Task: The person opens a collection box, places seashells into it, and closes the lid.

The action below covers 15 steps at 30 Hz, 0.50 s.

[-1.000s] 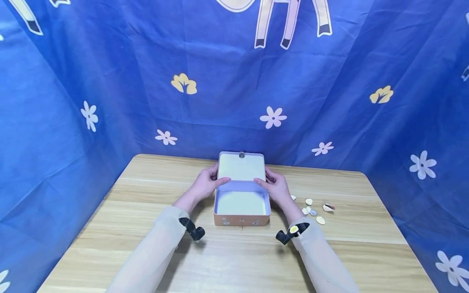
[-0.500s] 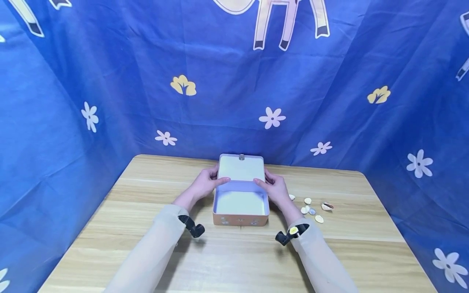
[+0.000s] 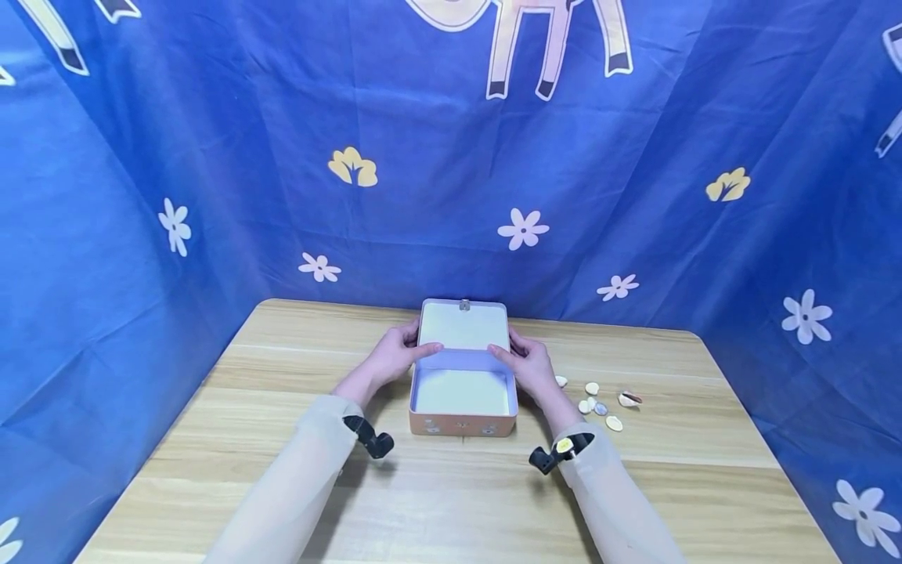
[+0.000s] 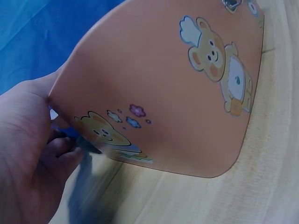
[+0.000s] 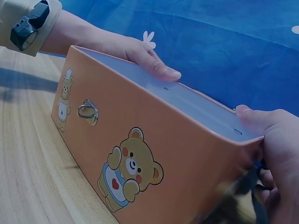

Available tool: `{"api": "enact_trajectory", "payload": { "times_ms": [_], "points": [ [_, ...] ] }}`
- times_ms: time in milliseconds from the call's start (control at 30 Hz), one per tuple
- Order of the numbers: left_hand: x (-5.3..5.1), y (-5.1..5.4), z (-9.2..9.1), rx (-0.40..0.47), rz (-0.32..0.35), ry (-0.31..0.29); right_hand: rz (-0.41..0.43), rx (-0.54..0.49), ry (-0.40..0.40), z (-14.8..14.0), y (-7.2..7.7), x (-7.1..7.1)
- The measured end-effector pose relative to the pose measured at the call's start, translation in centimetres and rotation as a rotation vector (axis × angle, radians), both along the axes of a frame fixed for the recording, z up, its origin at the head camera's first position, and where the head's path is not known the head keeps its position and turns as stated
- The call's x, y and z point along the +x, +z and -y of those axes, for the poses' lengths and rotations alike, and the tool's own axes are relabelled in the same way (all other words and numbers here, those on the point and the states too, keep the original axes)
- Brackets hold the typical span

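Note:
An orange tin box [image 3: 463,424] printed with bears stands on the table with its lid [image 3: 463,325] raised at the back. Its white interior holds nothing that I can see. My left hand [image 3: 395,354] grips the left rear of the box, thumb over the rim near the hinge. On the opposite side, my right hand [image 3: 532,363] holds the right rear in the same way. The fingers of both hands are partly hidden behind the box. In the right wrist view a metal clasp loop [image 5: 88,111] shows on the front wall; a small latch [image 3: 464,305] sits on the lid's edge.
Several small pale shells [image 3: 592,388] lie on the wooden table [image 3: 282,376] to the right of the box, beside my right forearm. A darker-striped shell [image 3: 630,399] lies furthest right. A blue patterned cloth [image 3: 437,204] hangs behind and at both sides.
The lid has tilted back slightly, its top edge now lower in the head view. Both hands stay on the box in nearly the same place.

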State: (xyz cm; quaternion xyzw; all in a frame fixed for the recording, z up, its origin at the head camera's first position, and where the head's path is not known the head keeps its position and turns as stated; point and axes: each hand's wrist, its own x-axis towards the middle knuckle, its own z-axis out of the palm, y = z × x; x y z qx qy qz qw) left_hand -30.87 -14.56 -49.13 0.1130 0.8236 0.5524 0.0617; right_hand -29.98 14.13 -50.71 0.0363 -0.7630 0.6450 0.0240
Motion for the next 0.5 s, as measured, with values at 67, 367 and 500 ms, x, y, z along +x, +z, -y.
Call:
{"api": "enact_trajectory", "payload": {
  "times_ms": [67, 367, 500],
  "points": [
    [0.2, 0.0, 0.1, -0.005, 0.0, 0.014, -0.001, 0.012, -0.004, -0.1, -0.1, 0.1],
    [0.8, 0.4, -0.1, 0.04, -0.089, 0.115, -0.093, 0.064, -0.013, -0.6, 0.6, 0.3],
    [1.2, 0.6, 0.3, 0.047, -0.138, 0.169, -0.1, 0.079, -0.029, -1.2, 0.8, 0.6]
  ]
}}
